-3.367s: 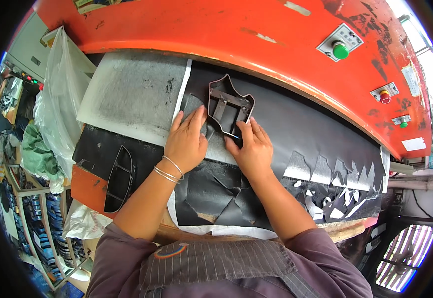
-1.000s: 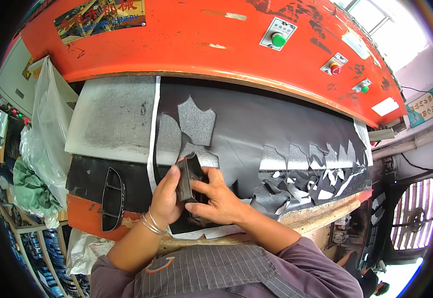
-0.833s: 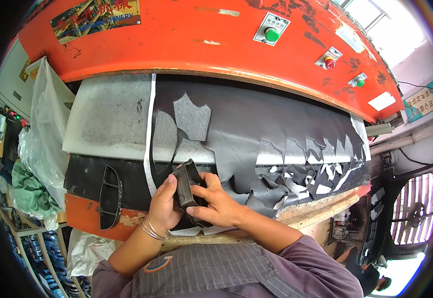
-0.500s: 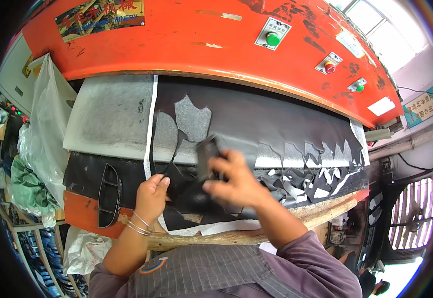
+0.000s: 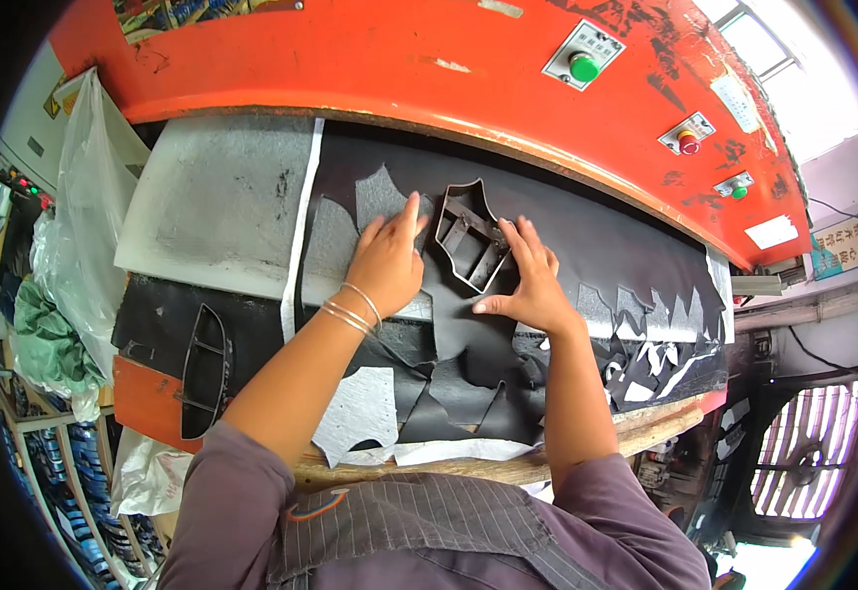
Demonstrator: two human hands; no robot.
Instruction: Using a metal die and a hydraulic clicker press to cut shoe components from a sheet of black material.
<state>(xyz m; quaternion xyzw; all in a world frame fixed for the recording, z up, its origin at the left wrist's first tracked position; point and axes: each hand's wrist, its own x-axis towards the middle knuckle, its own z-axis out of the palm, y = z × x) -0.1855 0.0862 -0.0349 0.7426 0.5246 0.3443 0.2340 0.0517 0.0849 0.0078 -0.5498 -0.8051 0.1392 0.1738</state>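
Note:
A black steel cutting die (image 5: 463, 234) with inner cross plates stands on a dark leather-like sheet (image 5: 586, 221). My right hand (image 5: 537, 290) is at the die's right side, fingers stretched and thumb apart, its fingertips at the die's edge. Left of the die, my left hand (image 5: 389, 264) lies open over the sheet beside the cut-out gaps, holding nothing. A pale, fuzzy-backed cut piece (image 5: 358, 418) rests near the front edge. Dark cut scraps (image 5: 478, 388) overlap in front of the die.
A second, longer die (image 5: 209, 347) lies at the left on the black board. Behind the sheet runs the orange machine beam (image 5: 399, 79) with green and red buttons. Small white and dark scraps (image 5: 650, 359) heap at the right. A wooden pole (image 5: 665, 423) borders the front.
The die, held in my right hand before, now stands on the sheet farther back. My left hand has moved forward and right. A pale-backed piece now shows near the front.

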